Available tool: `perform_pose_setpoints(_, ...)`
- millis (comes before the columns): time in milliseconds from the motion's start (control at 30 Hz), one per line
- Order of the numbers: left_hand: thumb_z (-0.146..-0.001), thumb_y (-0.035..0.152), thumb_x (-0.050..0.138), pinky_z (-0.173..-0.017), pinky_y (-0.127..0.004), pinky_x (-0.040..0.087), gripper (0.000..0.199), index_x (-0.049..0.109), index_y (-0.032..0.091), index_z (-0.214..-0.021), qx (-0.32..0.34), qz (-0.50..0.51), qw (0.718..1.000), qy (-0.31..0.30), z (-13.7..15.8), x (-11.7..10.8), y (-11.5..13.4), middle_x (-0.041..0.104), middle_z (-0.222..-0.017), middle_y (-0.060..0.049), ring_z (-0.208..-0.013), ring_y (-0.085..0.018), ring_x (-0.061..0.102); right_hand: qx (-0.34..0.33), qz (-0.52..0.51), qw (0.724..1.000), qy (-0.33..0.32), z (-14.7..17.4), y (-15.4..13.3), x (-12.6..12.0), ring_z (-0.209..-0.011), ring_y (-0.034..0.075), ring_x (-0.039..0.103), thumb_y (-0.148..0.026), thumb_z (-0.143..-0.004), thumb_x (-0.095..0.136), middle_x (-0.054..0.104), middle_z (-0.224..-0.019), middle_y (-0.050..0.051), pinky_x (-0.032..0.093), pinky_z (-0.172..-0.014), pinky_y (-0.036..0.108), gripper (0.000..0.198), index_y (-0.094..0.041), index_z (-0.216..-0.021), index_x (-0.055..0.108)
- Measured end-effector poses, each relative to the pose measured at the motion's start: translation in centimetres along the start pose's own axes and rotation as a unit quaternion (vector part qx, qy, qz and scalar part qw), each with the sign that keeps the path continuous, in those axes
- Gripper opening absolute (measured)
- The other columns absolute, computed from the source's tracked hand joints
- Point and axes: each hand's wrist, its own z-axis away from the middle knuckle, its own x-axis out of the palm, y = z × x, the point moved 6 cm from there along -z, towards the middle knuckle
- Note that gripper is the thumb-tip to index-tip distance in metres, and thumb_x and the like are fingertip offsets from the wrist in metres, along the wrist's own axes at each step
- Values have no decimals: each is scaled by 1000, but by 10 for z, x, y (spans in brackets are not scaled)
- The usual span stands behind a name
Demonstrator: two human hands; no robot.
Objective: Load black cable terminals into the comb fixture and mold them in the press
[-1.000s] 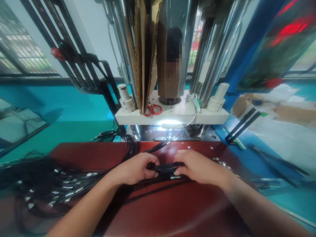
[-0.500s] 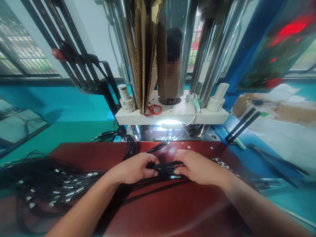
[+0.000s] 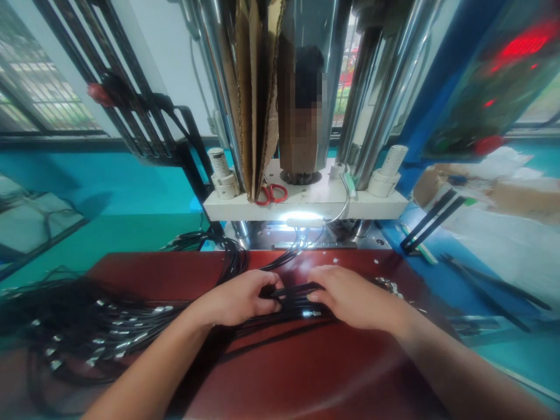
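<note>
I'm seeing cables point(image 3: 297, 304) black | connector ends point(image 3: 311, 314) showing silver | tabletop point(image 3: 306, 373) reading reddish-brown | scissor handles point(image 3: 270, 193) showing red | press plate point(image 3: 245, 210) showing off-white

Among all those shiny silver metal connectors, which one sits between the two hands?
The lone silver metal connector among the thin black cables, close to the right hand. Others visible lie left of the left hand or beyond the right.

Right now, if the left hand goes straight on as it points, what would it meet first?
The left hand would probably meet the right hand, which faces it across a gap with cables running between; exact depth is unclear.
</note>
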Motion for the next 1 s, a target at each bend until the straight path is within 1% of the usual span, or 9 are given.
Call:
perform_pose_setpoints(167, -81, 34, 54, -63, -24, 37, 20, 62, 19, -91, -7, -21, 1000, -14, 0, 2, -3, 58, -78, 2, -71, -14, 48, -7, -19, 1000, 7, 0, 0, -3, -96, 21, 58, -30, -92, 51, 65, -100, 6, 39, -85, 33, 16, -21, -101, 61)
perform_pose_setpoints(267, -83, 36, 53, -64, -25, 37, 21, 62, 19, -91, -7, -13, 1000, -14, 1, 1, -4, 58, -79, 2, -71, -14, 48, -19, -13, 1000, -3, 0, -2, -4, -92, 22, 58, -39, -87, 58, 65, -97, 5, 41, -79, 32, 19, -21, -96, 61)
perform_pose_setpoints(333, -84, 37, 53, -65, -25, 37, 21, 62, 19, -91, -9, 8, 1000, -7, 2, -2, -3, 58, -81, 1, -73, -14, 49, -19, 8, 1000, 2, 1, -4, -6, -92, 22, 58, -39, -84, 62, 65, -97, 6, 41, -78, 32, 22, -21, -95, 61)
perform_pose_setpoints(533, -82, 36, 59, -66, -25, 37, 20, 63, 16, -85, -5, 151, 989, -4, 6, -9, 2, 58, -76, 2, -69, -11, 48, -21, 84, 996, 38, 5, -6, -19, -104, 24, 55, -24, -87, 53, 64, -108, 7, 38, -89, 36, 21, -22, -106, 60)
perform_pose_setpoints(700, -81, 34, 63, -56, -23, 35, 20, 64, 14, -85, 6, 274, 962, -16, 7, -11, -2, 61, -76, -1, -63, -10, 48, 13, 223, 971, 80, 7, 12, -23, -95, 26, 56, -3, -76, 47, 64, -101, 9, 37, -85, 38, 38, -17, -109, 58)
perform_pose_setpoints(800, -80, 34, 64, -57, -23, 38, 21, 64, 14, -83, 3, 248, 968, -31, 9, -9, -4, 62, -75, -2, -63, -10, 50, 45, 257, 959, 110, 8, 21, -29, -89, 25, 56, -3, -80, 43, 63, -92, 10, 37, -84, 40, 31, -16, -101, 62)
perform_pose_setpoints(867, -80, 35, 64, -62, -24, 42, 22, 64, 13, -79, 0, 197, 979, -52, 10, -4, 1, 62, -74, -2, -66, -11, 53, 49, 267, 951, 148, 10, 19, -36, -92, 24, 55, -4, -85, 40, 63, -90, 8, 34, -92, 43, 30, -18, -96, 65)
perform_pose_setpoints(933, -81, 36, 64, -66, -26, 44, 22, 65, 13, -82, 4, 178, 981, -78, 10, 5, 12, 64, -76, -3, -69, -12, 56, 36, 275, 945, 176, 11, 13, -41, -97, 24, 54, -5, -86, 40, 64, -91, 7, 26, -102, 48, 31, -19, -95, 66)
perform_pose_setpoints(1000, -82, 36, 63, -70, -28, 47, 24, 64, 14, -90, 19, 207, 974, -91, 5, 16, 30, 65, -83, -4, -71, -13, 59, 15, 279, 944, 178, 11, 5, -41, -100, 23, 54, -6, -86, 43, 65, -92, 6, 18, -108, 51, 30, -19, -97, 67)
